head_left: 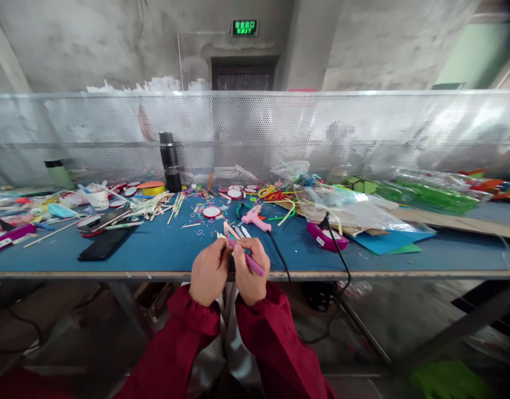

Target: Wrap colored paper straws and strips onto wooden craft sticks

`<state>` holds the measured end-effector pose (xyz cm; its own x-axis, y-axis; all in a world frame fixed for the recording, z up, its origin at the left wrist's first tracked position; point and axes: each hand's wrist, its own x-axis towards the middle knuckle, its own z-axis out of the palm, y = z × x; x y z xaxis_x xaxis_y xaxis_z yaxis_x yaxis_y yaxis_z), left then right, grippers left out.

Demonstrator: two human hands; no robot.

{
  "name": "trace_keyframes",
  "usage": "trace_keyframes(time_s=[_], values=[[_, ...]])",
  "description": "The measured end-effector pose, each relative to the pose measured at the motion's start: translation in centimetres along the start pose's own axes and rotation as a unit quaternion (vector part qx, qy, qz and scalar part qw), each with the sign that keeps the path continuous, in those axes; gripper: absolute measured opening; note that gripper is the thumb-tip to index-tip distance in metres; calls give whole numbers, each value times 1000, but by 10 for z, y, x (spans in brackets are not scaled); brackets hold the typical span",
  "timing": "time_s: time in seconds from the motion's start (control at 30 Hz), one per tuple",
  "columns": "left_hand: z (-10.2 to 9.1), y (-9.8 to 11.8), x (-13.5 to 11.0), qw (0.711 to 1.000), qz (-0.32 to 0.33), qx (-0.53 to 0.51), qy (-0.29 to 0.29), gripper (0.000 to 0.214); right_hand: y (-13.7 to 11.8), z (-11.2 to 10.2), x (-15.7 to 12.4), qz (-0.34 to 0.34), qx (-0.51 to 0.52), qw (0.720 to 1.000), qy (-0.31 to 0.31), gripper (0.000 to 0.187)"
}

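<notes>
At the table's front edge, my right hand (250, 277) is closed around a purple pen (254, 265), which slants up toward the left. My left hand (210, 270) is right beside it, its fingers pinched at the pen's upper end. Whatever lies between the left fingertips is too small and too covered to name. Just beyond the hands are a flat pale wooden piece (229, 228) and several white pens (243, 231). A pink glue gun (256, 218) with a black cord rests on the blue tabletop a little farther to the right.
A black phone (105, 244) and a heap of sticks (155, 208) lie left, before a black bottle (170, 163). A purple tape-like box (327, 237) with a black cord sits right, near plastic bags (346, 208) and coloured sheets (388, 241). A perforated metal screen (255, 124) closes the back.
</notes>
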<state>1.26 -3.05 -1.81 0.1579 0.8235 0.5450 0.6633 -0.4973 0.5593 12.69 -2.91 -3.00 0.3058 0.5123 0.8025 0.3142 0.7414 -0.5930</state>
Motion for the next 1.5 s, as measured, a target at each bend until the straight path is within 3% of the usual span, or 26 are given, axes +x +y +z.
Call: trace_keyframes(time_s=[1.5], values=[[0, -2, -1, 999, 26, 32, -6, 21, 1, -1, 0, 21, 16, 1000, 5, 14]])
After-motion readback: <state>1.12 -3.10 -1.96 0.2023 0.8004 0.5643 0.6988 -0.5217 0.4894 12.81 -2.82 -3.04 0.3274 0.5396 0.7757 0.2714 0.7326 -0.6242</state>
